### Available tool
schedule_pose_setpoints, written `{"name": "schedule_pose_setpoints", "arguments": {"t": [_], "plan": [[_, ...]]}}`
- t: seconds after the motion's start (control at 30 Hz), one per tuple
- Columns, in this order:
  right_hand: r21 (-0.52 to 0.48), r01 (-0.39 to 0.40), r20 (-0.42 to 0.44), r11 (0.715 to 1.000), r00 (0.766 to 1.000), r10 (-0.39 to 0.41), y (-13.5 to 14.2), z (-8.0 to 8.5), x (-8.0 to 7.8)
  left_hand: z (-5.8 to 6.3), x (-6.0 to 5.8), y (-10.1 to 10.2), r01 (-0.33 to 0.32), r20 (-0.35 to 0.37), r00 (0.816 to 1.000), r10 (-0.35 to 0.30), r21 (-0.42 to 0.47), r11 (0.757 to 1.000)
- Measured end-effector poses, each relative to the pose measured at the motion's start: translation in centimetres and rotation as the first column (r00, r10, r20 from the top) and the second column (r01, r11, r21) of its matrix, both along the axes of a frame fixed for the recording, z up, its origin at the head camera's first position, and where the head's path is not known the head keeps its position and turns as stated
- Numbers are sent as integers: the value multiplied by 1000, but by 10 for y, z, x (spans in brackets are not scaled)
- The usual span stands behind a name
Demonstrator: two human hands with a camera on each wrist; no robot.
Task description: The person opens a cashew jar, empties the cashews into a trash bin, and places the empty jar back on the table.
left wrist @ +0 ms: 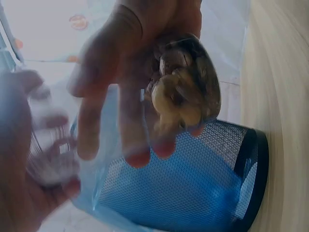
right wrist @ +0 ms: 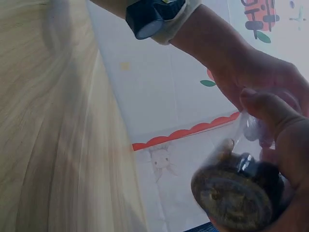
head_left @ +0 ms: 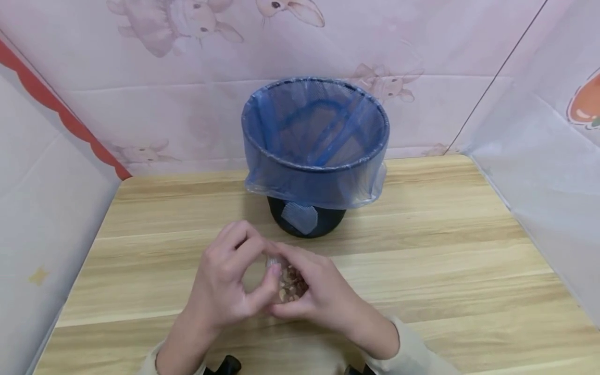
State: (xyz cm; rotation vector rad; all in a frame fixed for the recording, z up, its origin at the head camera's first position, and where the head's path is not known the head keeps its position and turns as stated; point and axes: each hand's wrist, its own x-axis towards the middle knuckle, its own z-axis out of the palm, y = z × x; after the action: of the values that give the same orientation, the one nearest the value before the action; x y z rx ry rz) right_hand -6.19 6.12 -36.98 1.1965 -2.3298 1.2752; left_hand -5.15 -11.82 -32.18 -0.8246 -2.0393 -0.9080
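My right hand (head_left: pixel 330 289) grips a small clear jar (head_left: pixel 291 285) low over the table; brown and cream nut-like pieces lie in it, their exact kind unclear. In the left wrist view the jar (left wrist: pixel 181 92) is tilted, with the right hand's fingers around it. My left hand (head_left: pixel 222 281) is beside its mouth, fingers and thumb curled around a clear ridged lid (left wrist: pixel 52 159). That lid appears apart from the jar and is blurred. From the right wrist view, the jar (right wrist: pixel 236 193) shows its round base, the left hand (right wrist: pixel 263 72) behind it.
Just beyond the hands stands a black mesh wastebasket (head_left: pixel 307 224) with a blue plastic bag (head_left: pixel 314 185) folded over its rim. It is on the wood-grain table (head_left: pixel 445 250). Printed rabbit panels (head_left: pixel 201 114) enclose the back and sides.
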Motion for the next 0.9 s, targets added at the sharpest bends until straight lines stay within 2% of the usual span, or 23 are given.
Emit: {"name": "schedule_pose_setpoints", "arguments": {"t": [0.13, 0.23, 0.33, 0.43, 0.5, 0.6, 0.7, 0.77, 0.83, 0.9], "plan": [[28, 112, -130, 993, 986, -107, 0, 0, 0, -5, 0, 2, -101, 58, 993, 101, 3, 995], [36, 115, -100, 993, 989, -111, 2, 0, -2, -6, -1, 1, -99, 90, 991, 99, -3, 995], [43, 88, -9, 995, 996, -87, 7, 1, -5, -5, 0, -3, -44, 128, 991, 47, -26, 999], [14, 24, 121, 1000, 992, -25, 12, 4, -9, 0, 1, -8, 56, 158, 986, -47, -54, 997], [-22, -32, 202, 999, 979, 36, 15, 6, -11, 4, 1, -12, 136, 166, 979, -123, -71, 988], [-72, -125, 290, 990, 947, 141, 20, 9, -15, 9, 1, -17, 260, 160, 956, -246, -75, 963], [-81, -199, 321, 977, 922, 215, 24, 10, -17, 12, 1, -19, 357, 136, 928, -347, -56, 933], [-80, -231, 328, 970, 912, 244, 26, 11, -18, 13, 0, -19, 395, 112, 915, -389, -46, 917], [-72, -244, 326, 967, 911, 255, 26, 11, -18, 12, -1, -18, 410, 86, 910, -405, -43, 911], [-71, -254, 325, 965, 908, 263, 26, 11, -18, 11, -3, -17, 404, 59, 914, -401, -48, 913]]}}
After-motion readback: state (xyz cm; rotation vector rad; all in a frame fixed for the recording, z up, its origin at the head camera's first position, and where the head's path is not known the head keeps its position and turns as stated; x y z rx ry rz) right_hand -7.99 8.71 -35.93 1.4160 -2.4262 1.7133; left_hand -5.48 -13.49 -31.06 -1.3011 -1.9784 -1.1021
